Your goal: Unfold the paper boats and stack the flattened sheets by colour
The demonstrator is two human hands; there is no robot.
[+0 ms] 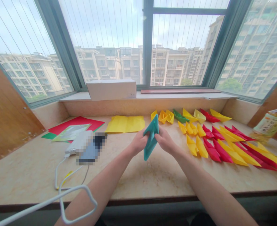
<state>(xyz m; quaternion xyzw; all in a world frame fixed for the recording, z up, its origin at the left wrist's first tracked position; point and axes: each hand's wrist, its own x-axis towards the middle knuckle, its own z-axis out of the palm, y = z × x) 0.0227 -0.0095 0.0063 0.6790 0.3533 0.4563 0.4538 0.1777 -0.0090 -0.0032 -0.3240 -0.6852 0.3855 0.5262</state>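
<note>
A folded piece of teal paper [152, 139] is held upright above the middle of the counter, between my two hands. My left hand [139, 142] grips its left side, with fingers partly tucked into the fold. On the other side, my right hand [164, 138] pinches the paper's right edge. The paper looks tall and narrow from here, pointed at its lower end. Some fingertips are hidden behind or inside it. Behind my hands, to the left, lies a creased yellow sheet [124, 124].
Rows of folded paper boats, among them a green boat [180, 116] and a red boat [211, 150], cover the right. An oil bottle [271, 124] stands beyond. Left are red paper [70, 125], a white power bank [78, 142], a phone [91, 150] and a looping white cable [77, 188].
</note>
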